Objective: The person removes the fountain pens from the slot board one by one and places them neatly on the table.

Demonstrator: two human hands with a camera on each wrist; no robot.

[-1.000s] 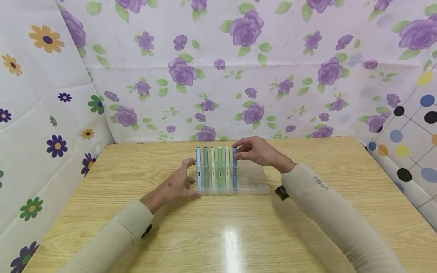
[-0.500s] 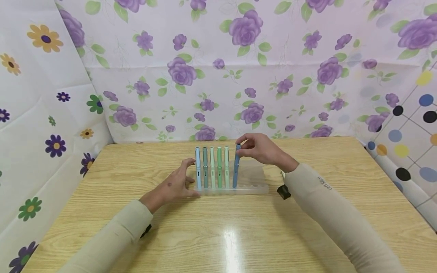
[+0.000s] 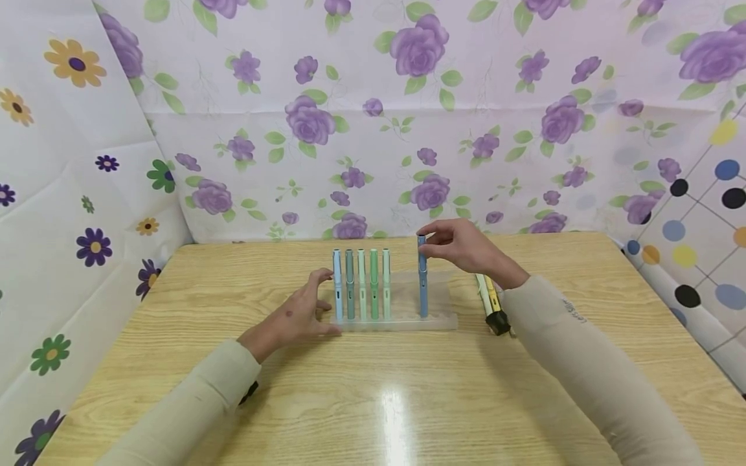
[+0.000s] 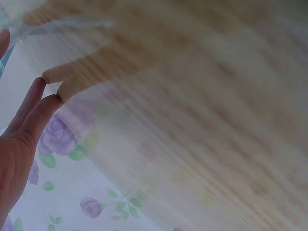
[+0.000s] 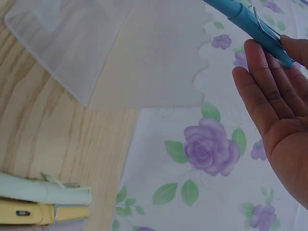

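A clear pen stand [image 3: 425, 325] sits on the table, several capped pens upright in its left half: light blue [image 3: 337, 285], grey-green [image 3: 350, 285], pale green [image 3: 362, 285], brighter green [image 3: 374, 285] and another pale green. My right hand [image 3: 466, 246] pinches a darker blue pen [image 3: 423, 285] by its cap, upright over the stand's right half; whether its lower end touches the stand I cannot tell. My left hand [image 3: 297, 317] holds the stand's left end, thumb at the front corner. In the right wrist view the blue pen [image 5: 240, 19] lies between thumb and fingers.
On the table [image 3: 338, 401], right of the stand, lie a pale green pen [image 5: 38, 190], a yellow pen [image 5: 38, 214] and a purplish one [image 5: 53, 226], partly covered by my right arm in the head view. A flowered cloth [image 3: 245, 194] hangs behind the table.
My right hand has tilted the blue pen, lifted it and moved it rightward, away from the row. More of the loose pens shows beside my right sleeve. The left hand stays put.
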